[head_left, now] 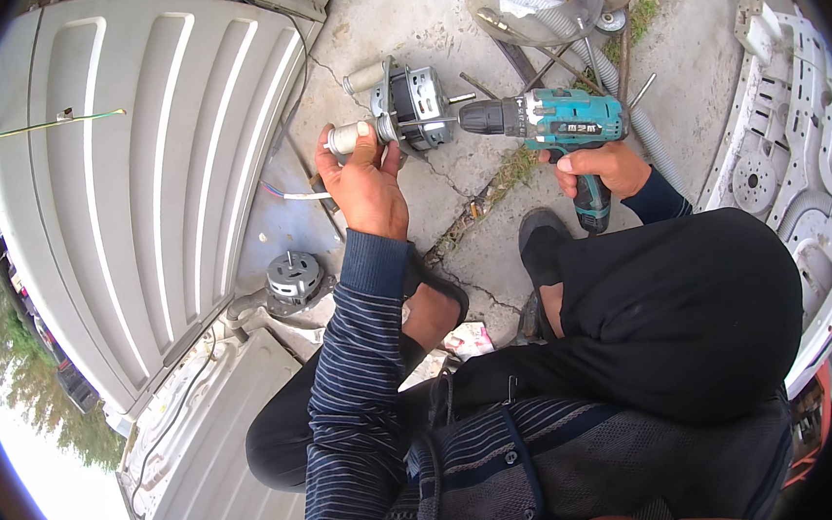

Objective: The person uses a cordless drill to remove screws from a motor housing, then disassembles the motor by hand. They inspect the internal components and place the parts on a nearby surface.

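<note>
My left hand (369, 190) is closed around a pale cylindrical mount (344, 139) with a ridged end, at the side of a grey electric motor (426, 98). The motor rests on the concrete, its metal shaft pointing right. Wrapped round the grip of a teal and black cordless drill (576, 113), my right hand (614, 168) holds it level, the chuck facing left. A long thin bit (428, 121) runs from the chuck to the ridged end of the mount by my left fingers. Whether the tip sits in a screw is hidden. A second pale mount (365, 77) sticks out from the motor's far side.
Large cream metal panels (151, 183) stand at the left. Another motor (293, 277) lies left of my feet. Beyond the drill are a clear plastic dome (552, 0), metal rods and a grey corrugated hose (659, 138). A white metal frame (754, 150) is at the right.
</note>
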Tool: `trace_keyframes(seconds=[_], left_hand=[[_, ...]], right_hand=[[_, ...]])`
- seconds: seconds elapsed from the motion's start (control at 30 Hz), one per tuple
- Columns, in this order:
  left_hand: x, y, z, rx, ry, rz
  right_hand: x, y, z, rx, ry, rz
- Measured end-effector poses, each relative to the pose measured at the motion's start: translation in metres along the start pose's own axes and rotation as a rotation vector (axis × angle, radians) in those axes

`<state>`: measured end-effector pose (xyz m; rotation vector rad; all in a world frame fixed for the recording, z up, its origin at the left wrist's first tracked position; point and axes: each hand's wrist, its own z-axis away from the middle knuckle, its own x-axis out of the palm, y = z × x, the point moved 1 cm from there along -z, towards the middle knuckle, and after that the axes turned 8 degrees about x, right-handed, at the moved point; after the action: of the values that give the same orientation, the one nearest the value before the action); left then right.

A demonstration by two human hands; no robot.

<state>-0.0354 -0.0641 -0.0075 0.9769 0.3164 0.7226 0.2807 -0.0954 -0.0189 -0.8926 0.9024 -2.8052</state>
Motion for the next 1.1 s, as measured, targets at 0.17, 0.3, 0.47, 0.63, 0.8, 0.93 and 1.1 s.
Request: trace_keyframes(seconds=[0.17,0.3,0.47,0.63,0.8,0.93,1.1], left_hand=[[-0.014,0.004,-0.002,0.033,-0.027,-0.006],[-0.017,0.015,-0.008,0.163,0.018,-0.206],[-0.006,0.037,0.004,0.97,-0.199,-1.285],[-0.005,0.05,0.001,0.916,-0.512,-1.482],[0.001,0.068,-0.017,0.745,-0.7,-1.573],[-0.008,0.093,-0.009,0.636,-0.85,-1.65],[-0.034,0.112,0.009,0.754,-0.871,-1.554]], right_hand=[[-0.016,0.015,0.038,-0.38,0.421,0.593],[-0.021,0.03,0.047,-0.612,0.736,1.111],[-0.015,0.054,0.049,-0.594,0.843,1.419],[-0.008,0.082,0.055,-0.423,0.83,1.514],[-0.001,0.083,0.058,-0.398,0.801,1.305],[-0.008,0.032,0.082,-0.018,0.925,0.697],[-0.01,-0.087,0.134,-0.264,0.926,0.343]])
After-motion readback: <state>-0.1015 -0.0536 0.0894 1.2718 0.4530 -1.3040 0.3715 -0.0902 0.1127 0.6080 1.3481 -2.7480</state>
